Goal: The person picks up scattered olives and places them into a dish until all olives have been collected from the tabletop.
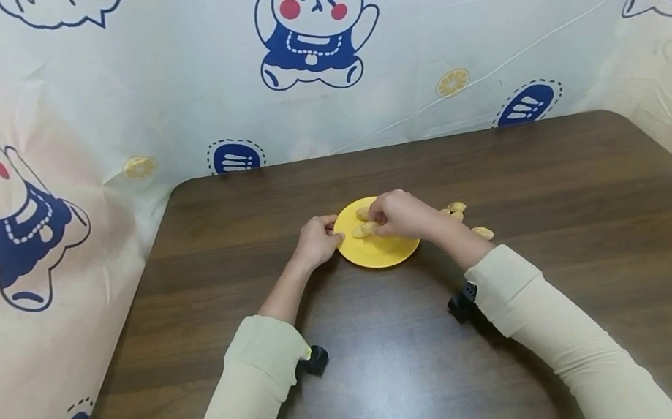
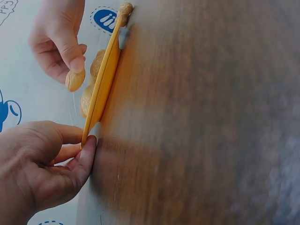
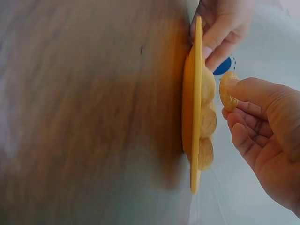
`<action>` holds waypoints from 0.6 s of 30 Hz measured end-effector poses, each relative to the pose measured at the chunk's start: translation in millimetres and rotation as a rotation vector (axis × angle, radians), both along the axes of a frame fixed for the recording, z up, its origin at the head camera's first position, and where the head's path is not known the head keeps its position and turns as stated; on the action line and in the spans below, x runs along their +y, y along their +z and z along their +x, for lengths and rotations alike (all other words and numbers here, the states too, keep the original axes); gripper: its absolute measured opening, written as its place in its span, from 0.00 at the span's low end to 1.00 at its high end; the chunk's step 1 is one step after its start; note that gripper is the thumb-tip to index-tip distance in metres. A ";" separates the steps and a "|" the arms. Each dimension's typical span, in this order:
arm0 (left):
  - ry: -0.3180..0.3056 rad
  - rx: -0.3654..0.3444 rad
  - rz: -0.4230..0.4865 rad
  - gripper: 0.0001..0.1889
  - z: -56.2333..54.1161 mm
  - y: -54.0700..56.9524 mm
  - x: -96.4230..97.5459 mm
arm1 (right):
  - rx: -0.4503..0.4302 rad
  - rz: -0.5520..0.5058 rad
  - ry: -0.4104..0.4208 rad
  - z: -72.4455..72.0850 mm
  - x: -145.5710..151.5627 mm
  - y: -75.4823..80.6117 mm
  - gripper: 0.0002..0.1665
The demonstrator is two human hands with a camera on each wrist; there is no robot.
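A round yellow plate (image 1: 380,254) sits on the table, and my left hand (image 1: 317,242) pinches its left rim between thumb and fingers. Several unshelled peanuts (image 3: 208,123) lie on the plate, partly covered by my right hand in the head view. Above them my right hand (image 1: 405,214) holds one peanut (image 3: 228,91) between thumb and fingertips. In the left wrist view this peanut (image 2: 75,80) hangs a little apart from the plate.
To the right of the plate, more peanuts (image 1: 457,207) lie on the dark wooden table (image 1: 365,382), partly behind the right forearm. A patterned cloth (image 1: 172,66) with cartoon figures hangs behind and beside the table. Each wrist carries a small black camera (image 1: 315,360).
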State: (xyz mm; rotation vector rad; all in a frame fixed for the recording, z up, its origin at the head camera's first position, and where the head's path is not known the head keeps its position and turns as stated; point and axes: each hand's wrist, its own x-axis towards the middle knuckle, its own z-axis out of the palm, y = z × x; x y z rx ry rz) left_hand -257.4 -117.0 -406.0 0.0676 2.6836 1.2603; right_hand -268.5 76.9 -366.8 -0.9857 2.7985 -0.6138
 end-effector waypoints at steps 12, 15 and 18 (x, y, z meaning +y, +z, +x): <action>0.000 0.008 -0.015 0.23 2.2 2.9 0.4 | -0.053 0.092 0.019 6.6 -13.5 -2.8 0.06; -0.001 0.003 -0.027 0.23 3.0 3.2 0.4 | -0.041 0.121 0.022 7.4 -15.3 -4.8 0.09; -0.002 0.000 -0.033 0.24 3.3 3.5 0.8 | -0.042 0.138 0.015 7.4 -15.8 -6.4 0.09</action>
